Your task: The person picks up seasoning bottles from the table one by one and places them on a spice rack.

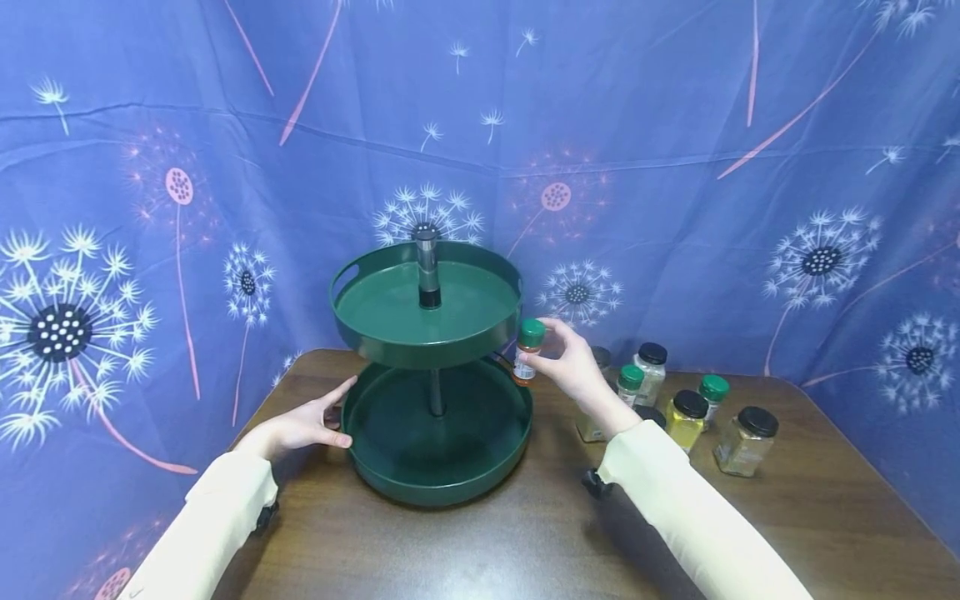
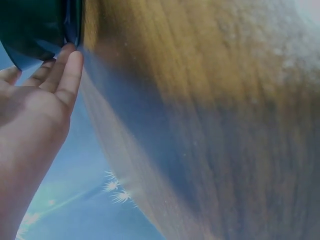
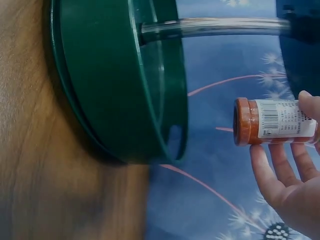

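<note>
A green two-tier round stand [image 1: 438,492] stands on the table, its trays joined by a metal post [image 1: 427,267]. My left hand [image 1: 303,425] rests on the left side of the lower tray, thumb and straight fingers spread along its wall; in the left wrist view the fingertips [image 2: 74,62] are at the green wall. With thumb and fingers my right hand [image 1: 573,362] holds a spice jar [image 1: 529,346] with a green cap, upright beside the upper tray's right edge. The right wrist view shows the jar's reddish-orange contents and white barcode label [image 3: 282,118].
To the right of the stand, several spice jars stand on the wooden table [image 1: 480,554], among them a yellow one [image 1: 687,421], a black-capped one [image 1: 742,442] and a green-capped one [image 1: 712,392]. The right forearm partly hides some. Behind hangs a blue dandelion-print cloth [image 1: 637,125].
</note>
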### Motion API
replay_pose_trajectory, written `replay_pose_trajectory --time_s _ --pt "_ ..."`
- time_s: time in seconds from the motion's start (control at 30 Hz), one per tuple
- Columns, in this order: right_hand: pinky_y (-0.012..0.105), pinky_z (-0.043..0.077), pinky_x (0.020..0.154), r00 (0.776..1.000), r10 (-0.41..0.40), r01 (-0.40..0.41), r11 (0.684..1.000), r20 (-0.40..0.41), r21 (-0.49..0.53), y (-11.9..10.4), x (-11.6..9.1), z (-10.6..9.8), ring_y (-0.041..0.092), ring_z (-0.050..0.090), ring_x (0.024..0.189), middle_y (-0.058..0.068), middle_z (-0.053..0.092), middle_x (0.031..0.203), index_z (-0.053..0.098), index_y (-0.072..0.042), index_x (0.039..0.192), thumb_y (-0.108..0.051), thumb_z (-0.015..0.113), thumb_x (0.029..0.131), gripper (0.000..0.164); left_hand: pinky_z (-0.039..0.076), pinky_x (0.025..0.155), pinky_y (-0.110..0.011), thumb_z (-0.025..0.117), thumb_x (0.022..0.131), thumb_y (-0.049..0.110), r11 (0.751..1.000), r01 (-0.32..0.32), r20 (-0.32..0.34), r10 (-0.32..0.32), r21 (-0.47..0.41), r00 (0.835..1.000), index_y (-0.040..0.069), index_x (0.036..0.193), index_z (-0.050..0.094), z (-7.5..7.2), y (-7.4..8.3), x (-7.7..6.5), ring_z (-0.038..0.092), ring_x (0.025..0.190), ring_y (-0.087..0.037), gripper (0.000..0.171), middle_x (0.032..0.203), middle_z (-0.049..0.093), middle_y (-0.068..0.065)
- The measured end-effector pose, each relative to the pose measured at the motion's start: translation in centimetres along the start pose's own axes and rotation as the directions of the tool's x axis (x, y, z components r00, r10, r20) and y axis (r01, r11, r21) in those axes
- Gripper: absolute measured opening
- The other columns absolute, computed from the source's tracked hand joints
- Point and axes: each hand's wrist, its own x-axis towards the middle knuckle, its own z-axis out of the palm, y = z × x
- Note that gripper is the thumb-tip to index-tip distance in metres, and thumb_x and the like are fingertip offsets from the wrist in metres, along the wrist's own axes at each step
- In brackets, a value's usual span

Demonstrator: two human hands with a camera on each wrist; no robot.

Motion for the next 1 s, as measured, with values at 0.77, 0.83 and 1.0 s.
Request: replay_pose_trajectory --time_s 0.77,0.83,1.0 --pt "0.043 0.052 0.083 1.0 -0.019 0.02 0.997 0.004 -0.068 7.0 4.0 6.1 0.026 0.063 0.1 0.007 0.064 0.107 0.057 -0.015 0.12 -0.017 0.077 0.078 0.047 0.041 0.097 -0.047 0.074 0.082 0.019 0.996 -0.058 0.009 0.058 0.067 0.998 0.008 0.152 -0.006 0.0 -0.1 -0.3 0.036 0.128 -0.05 0.107 0.148 0.018 -0.035" --pt "0.043 0.052 0.084 1.0 -0.013 0.013 0.996 -0.004 -0.09 7.1 4.0 6.2 0.026 0.064 0.099 0.007 0.065 0.107 0.057 -0.014 0.12 -0.017 0.078 0.078 0.047 0.042 0.096 -0.043 0.074 0.082 0.018 0.996 -0.069 0.015 0.068 0.057 0.998 0.009 0.152 -0.006 -0.1 0.0 -0.1 0.037 0.127 -0.05 0.106 0.147 0.02 -0.035" --pt "0.043 0.051 0.083 1.0 -0.003 0.0 0.993 -0.03 -0.117 7.5 4.3 6.4 0.026 0.065 0.095 0.01 0.066 0.107 0.057 -0.01 0.12 -0.014 0.078 0.077 0.049 0.043 0.095 -0.037 0.073 0.082 0.015 0.997 -0.074 0.03 0.073 0.022 0.997 0.009 0.152 -0.006 -0.1 0.1 0.0 0.037 0.127 -0.05 0.106 0.146 0.021 -0.035"
